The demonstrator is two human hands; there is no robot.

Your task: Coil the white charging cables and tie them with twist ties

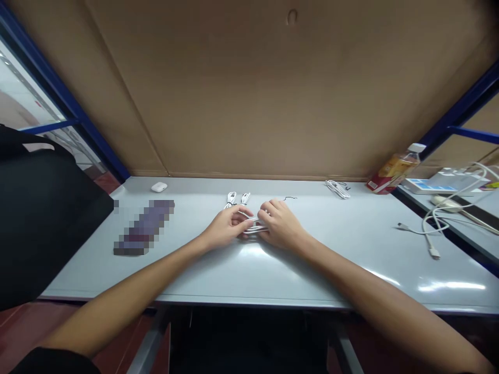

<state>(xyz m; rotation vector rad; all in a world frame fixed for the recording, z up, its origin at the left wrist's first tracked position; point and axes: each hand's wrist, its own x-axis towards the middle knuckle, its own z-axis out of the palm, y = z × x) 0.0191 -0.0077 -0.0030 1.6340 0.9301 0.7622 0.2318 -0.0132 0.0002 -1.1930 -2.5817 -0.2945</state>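
Observation:
My left hand (226, 227) and my right hand (279, 224) meet at the middle of the grey table (249, 275). Both have their fingers closed on a bundle of white cable (254, 227) held between them just above the tabletop. Two coiled white cables (237, 199) lie just behind my hands, side by side. A thin dark wire tie (290, 198) lies beyond my right hand.
A white earbud case (159, 187) sits at the back left, beside a blurred dark patch (143, 227). Another coiled white cable (337, 188) and a tilted drink bottle (394, 169) stand at the back right. Loose white charger leads (429, 228) trail on the right. A cardboard wall (249, 88) backs the table.

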